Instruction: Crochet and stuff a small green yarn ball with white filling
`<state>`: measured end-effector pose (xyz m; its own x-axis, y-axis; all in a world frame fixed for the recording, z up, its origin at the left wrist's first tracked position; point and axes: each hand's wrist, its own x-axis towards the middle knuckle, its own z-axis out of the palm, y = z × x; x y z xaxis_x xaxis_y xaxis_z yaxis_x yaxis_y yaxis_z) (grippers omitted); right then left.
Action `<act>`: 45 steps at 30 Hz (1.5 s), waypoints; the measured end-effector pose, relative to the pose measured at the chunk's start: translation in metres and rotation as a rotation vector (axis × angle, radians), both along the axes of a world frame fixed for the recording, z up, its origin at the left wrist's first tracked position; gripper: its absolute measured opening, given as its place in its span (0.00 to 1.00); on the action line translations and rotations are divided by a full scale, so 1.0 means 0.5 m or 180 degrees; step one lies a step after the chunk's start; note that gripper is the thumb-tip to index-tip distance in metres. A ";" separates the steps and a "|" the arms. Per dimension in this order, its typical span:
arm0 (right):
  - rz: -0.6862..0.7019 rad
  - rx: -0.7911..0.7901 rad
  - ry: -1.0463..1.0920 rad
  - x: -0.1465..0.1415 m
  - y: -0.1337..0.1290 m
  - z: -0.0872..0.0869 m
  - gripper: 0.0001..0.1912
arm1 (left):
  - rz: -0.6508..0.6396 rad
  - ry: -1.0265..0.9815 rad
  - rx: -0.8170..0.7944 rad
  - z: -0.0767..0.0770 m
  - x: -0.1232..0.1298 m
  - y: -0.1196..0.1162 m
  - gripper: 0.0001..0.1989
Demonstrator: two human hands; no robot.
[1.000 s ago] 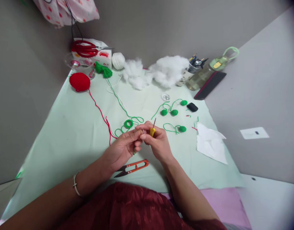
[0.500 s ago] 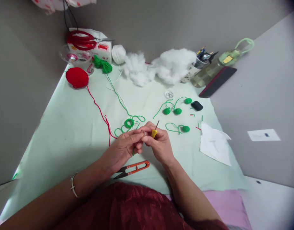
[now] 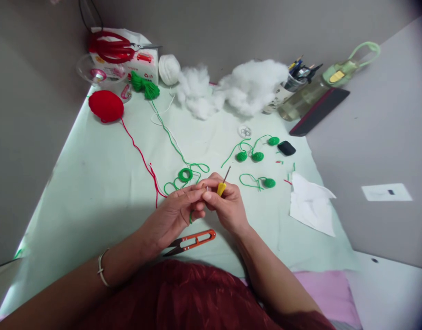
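Both hands meet above the front middle of the table. My right hand [image 3: 228, 204] is closed round a yellow-handled crochet hook [image 3: 221, 188], its metal tip pointing up and right. The fingertips of my left hand [image 3: 180, 208] pinch a tiny shiny item, too small to name, against the right thumb. Green yarn shows by the lower fingers of the left hand. Just beyond it lies a green yarn ring [image 3: 185, 175] with loose loops. Orange thread snips [image 3: 197, 237] rest on the cloth below the hands.
Red yarn [image 3: 106, 106], green yarn [image 3: 145, 85] and white yarn [image 3: 169, 69] sit at the back left, near red scissors [image 3: 113, 47]. White stuffing [image 3: 248, 87] lies at the back. Several green crocheted balls [image 3: 257, 156], a black case [image 3: 286, 148] and torn paper [image 3: 310, 204] lie right.
The view has shifted slightly, so the back objects appear higher and wider apart. Both hands keep nearly the same pose; the hook's tip appears slightly higher and further right.
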<state>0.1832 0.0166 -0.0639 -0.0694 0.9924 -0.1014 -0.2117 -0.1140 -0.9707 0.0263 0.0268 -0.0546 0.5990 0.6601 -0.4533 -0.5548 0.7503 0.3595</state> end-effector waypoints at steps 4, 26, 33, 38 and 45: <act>0.0010 -0.0101 0.0074 -0.002 -0.001 0.002 0.12 | 0.0007 0.0021 -0.0095 0.000 0.002 -0.001 0.07; 0.0782 -0.0660 0.0839 0.034 0.015 -0.006 0.15 | -0.0285 0.0796 0.0679 -0.002 -0.004 0.006 0.11; 0.0801 -0.0822 0.0847 0.030 0.014 0.002 0.12 | -0.0253 0.0762 0.0613 -0.001 0.000 0.009 0.13; 0.0935 -0.0849 0.1038 0.032 0.012 -0.006 0.14 | -0.0266 0.0748 0.0670 -0.003 0.002 0.008 0.16; 0.0719 -0.0863 0.0817 0.033 0.013 0.004 0.16 | -0.0139 0.0809 0.0707 0.001 0.000 0.006 0.15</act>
<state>0.1996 0.0233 -0.0617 -0.3386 0.8893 -0.3075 -0.3827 -0.4287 -0.8184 0.0262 0.0300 -0.0541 0.5153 0.7356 -0.4397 -0.3955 0.6593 0.6395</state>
